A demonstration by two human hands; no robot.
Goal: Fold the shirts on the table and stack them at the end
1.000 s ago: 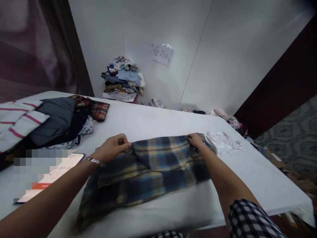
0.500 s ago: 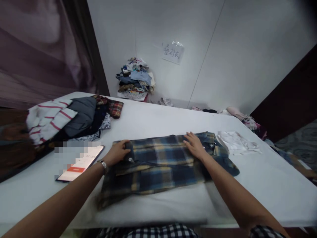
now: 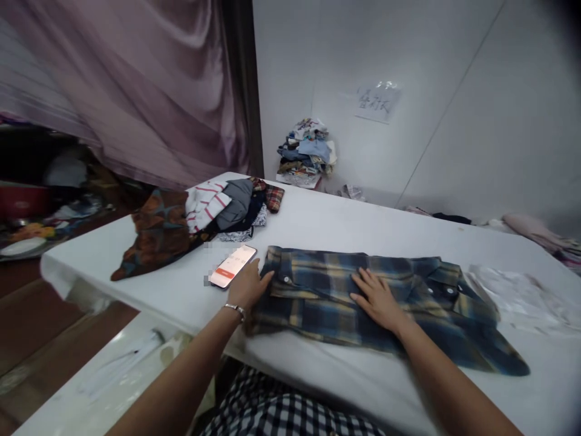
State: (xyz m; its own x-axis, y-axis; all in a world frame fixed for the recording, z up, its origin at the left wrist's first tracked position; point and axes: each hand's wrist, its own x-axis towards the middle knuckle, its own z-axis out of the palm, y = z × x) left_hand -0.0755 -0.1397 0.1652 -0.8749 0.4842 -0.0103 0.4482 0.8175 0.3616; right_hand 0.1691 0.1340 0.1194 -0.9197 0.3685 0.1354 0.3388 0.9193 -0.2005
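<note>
Head view: a dark blue and yellow plaid shirt (image 3: 327, 315) lies folded long and flat on the white tabletop (image 3: 327, 224), close to the near edge. Its right end comes to a pointy corner. The right hand (image 3: 381, 303) is laid on the middle of the shirt, its fingers open and spread. The left hand (image 3: 246, 287) is at the shirt's left end, with its thumb and first finger wide apart. It wears a shiny band (image 3: 236, 312) on the wrist.

Just beside the left hand, a phone (image 3: 234, 266) lies with its screen lit. A pile sits near the left edge of the tabletop: a brown cloth (image 3: 158, 230), a white cloth with red stripes (image 3: 206, 203), a gray cloth (image 3: 236, 203) and a red plaid one (image 3: 275, 198). Past the shirt's right end lies something thin and white (image 3: 517, 297); I cannot tell if it is in a clear bag.

Beyond the far edge, a tall stack of clothes (image 3: 308, 151) stands by the wall. A paper sign (image 3: 376, 103) hangs there in a shiny clear cover. Far left, away from the tabletop, is a red tub-like thing (image 3: 20, 201); it is too dark to see what is inside.
</note>
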